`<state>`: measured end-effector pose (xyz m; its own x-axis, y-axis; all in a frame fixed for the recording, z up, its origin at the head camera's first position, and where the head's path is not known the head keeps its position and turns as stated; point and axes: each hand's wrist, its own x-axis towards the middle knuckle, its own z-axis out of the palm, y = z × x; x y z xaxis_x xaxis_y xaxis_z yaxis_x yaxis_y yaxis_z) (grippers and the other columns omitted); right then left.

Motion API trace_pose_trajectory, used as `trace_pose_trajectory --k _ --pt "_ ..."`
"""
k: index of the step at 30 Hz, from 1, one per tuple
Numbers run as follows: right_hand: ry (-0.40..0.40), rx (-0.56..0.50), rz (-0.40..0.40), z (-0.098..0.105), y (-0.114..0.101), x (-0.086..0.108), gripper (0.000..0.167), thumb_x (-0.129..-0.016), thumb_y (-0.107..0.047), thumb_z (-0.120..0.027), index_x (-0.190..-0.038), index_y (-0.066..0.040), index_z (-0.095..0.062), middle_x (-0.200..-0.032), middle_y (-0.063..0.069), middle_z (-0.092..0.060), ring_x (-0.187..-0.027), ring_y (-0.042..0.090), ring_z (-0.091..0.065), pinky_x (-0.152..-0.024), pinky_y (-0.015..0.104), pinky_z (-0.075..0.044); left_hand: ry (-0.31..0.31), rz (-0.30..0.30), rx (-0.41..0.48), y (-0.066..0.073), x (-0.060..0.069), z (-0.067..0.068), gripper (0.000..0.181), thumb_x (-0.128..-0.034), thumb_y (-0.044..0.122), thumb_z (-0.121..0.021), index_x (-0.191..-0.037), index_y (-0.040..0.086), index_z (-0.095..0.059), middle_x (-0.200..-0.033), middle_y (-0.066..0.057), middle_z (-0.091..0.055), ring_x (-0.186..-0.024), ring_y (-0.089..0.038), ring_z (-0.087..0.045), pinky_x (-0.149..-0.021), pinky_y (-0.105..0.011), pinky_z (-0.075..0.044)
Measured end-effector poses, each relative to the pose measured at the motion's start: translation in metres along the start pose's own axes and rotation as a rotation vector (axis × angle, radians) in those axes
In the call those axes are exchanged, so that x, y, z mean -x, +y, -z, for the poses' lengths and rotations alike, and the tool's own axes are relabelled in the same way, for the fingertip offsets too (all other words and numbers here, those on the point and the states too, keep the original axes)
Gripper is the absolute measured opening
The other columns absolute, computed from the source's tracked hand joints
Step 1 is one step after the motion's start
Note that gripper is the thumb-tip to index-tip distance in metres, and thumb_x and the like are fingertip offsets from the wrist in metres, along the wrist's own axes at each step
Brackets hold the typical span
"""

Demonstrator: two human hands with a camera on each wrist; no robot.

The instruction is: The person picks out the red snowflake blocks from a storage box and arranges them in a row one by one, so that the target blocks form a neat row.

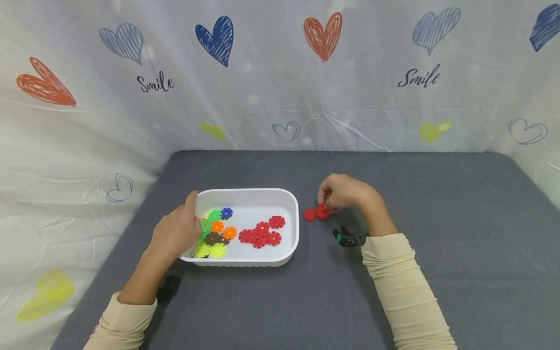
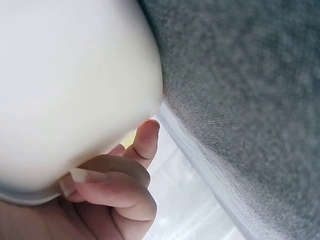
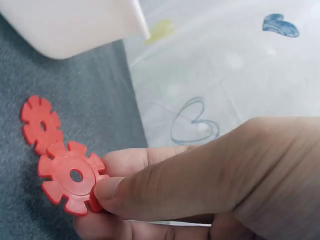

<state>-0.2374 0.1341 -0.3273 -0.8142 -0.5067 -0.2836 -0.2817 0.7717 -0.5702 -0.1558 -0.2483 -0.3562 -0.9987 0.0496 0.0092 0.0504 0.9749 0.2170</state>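
Note:
My left hand [image 1: 177, 231] grips the left end of a white plastic tub [image 1: 245, 262]. In the left wrist view the fingers [image 2: 125, 192] curl against its outer wall. Inside the tub, red notched discs [image 1: 260, 236] are grouped on the right, with green, orange, brown, yellow and blue ones [image 1: 217, 250] on the left, partly hidden by that hand. Just right of the tub, my right hand [image 1: 345, 191] pinches a red notched disc [image 3: 65, 172] between thumb and fingers. A second red disc [image 3: 40, 122] lies against it on the tub side; whether the two are joined I cannot tell.
Dark grey cloth [image 1: 459, 233] covers the table. A white curtain [image 1: 262, 97] printed with hearts hangs behind it and along the left side. Dark bands [image 1: 350, 238] sit at both wrists.

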Motion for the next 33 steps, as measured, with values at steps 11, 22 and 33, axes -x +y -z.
trace_pose_trajectory --k 11,22,33 --pt "-0.035 -0.027 -0.062 -0.006 0.007 -0.006 0.022 -0.078 0.012 -0.055 -0.088 -0.002 -0.069 -0.074 0.008 -0.066 -0.065 0.021 -0.062 -0.065 0.036 -0.053 0.005 -0.005 0.002 0.000 -0.001 -0.001 0.058 -0.0947 0.007 -0.045 -0.149 -0.004 -0.027 -0.113 -0.030 -0.063 -0.073 -0.035 -0.062 -0.062 -0.052 -0.049" --pt "-0.062 -0.014 -0.090 -0.009 0.006 -0.008 0.011 -0.080 0.002 -0.069 -0.090 -0.004 -0.067 -0.076 0.004 -0.063 -0.064 0.018 -0.057 -0.061 0.031 -0.047 -0.002 0.001 -0.001 0.000 0.000 0.000 0.058 -0.0956 0.007 -0.045 -0.149 -0.004 -0.026 -0.113 -0.030 -0.062 -0.072 -0.035 -0.061 -0.061 -0.051 -0.049" --pt "-0.065 0.039 -0.067 -0.014 0.005 -0.011 0.014 -0.076 0.002 -0.072 -0.083 -0.008 -0.065 -0.071 0.003 -0.059 -0.061 0.016 -0.053 -0.056 0.029 -0.043 0.002 -0.007 0.001 0.000 0.000 -0.001 0.058 -0.0953 0.007 -0.045 -0.149 -0.004 -0.025 -0.112 -0.030 -0.063 -0.071 -0.034 -0.061 -0.060 -0.049 -0.049"
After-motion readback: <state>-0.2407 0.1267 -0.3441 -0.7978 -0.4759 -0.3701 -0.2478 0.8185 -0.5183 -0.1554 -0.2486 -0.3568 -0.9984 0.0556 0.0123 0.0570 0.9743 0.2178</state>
